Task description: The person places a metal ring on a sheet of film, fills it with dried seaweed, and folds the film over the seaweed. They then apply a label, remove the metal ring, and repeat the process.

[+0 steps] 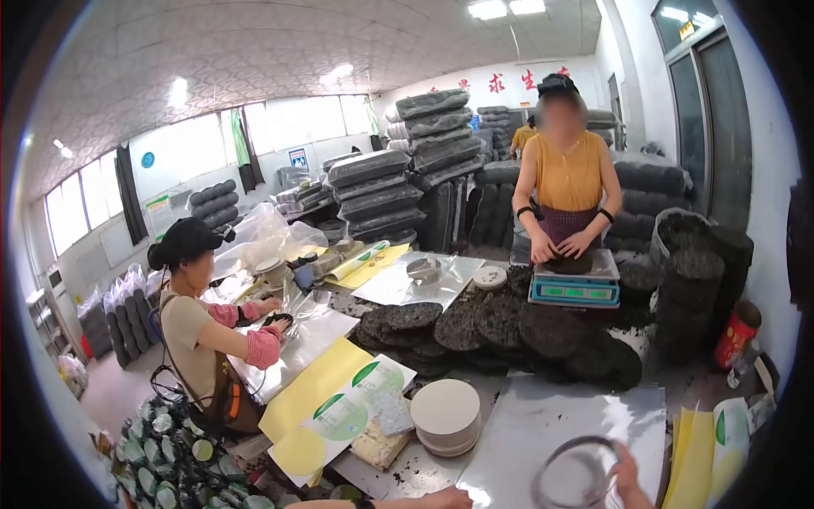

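My right hand (626, 477) is closed on the right side of a thin round hoop (538, 482), blurred by motion, above a shiny pale sheet (526, 416) on the table. At the bottom edge lies my left hand (451, 499), mostly cut off, its fingers not clearly visible. Near it stands a stack of cream-coloured round discs (445, 409). Beyond the sheet, dark, rough round cakes (475, 327) overlap in a long row.
A co-worker (566, 170) across the table presses a dark cake on a digital scale (575, 290). Another person (199, 314) handles clear plastic at the left. Printed yellow and green sheets (326, 411) lie left, more yellow sheets (691, 458) right. A red can (736, 333) stands at the right.
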Available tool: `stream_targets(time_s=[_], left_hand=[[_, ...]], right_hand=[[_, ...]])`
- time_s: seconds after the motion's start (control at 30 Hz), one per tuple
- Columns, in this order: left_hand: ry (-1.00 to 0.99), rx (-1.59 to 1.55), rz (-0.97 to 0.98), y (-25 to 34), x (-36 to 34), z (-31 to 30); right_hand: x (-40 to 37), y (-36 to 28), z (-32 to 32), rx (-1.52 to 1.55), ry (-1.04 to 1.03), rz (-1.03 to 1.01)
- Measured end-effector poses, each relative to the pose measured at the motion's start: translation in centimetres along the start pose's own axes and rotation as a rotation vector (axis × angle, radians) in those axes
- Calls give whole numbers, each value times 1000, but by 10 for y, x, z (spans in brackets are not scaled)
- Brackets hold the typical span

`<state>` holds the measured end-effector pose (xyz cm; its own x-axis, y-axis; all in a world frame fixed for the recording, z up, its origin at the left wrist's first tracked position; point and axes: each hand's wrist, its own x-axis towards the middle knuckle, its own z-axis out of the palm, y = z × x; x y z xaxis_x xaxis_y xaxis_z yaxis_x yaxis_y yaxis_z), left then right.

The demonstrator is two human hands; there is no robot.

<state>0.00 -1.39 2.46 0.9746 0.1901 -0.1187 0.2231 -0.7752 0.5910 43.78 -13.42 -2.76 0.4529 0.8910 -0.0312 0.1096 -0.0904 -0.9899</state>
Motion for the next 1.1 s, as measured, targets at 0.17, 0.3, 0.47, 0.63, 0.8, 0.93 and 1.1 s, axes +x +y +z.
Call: stream_targets(time_s=[0.17,0.3,0.47,0.63,0.8,0.93,1.1], left_hand=[[-8,-230,201,2,44,-38],[-141,69,286,-11,20,-13],[100,-190,155,-1,3,1],[-13,-133,164,-6,0,-1],[-361,-730,-249,-36,54,-34],[243,-405,-287,49,105,-147],[260,-364,-248,82,46,-130]], right_hand=[[10,9,-31,86,8,254],[11,19,-27,-179,75,197],[2,-29,0,-15,126,184],[-8,-27,-27,248,150,49],[-64,-148,50,44,-143,-470],[-101,-137,135,-44,-485,-298],[-60,-3,87,21,172,-13]])
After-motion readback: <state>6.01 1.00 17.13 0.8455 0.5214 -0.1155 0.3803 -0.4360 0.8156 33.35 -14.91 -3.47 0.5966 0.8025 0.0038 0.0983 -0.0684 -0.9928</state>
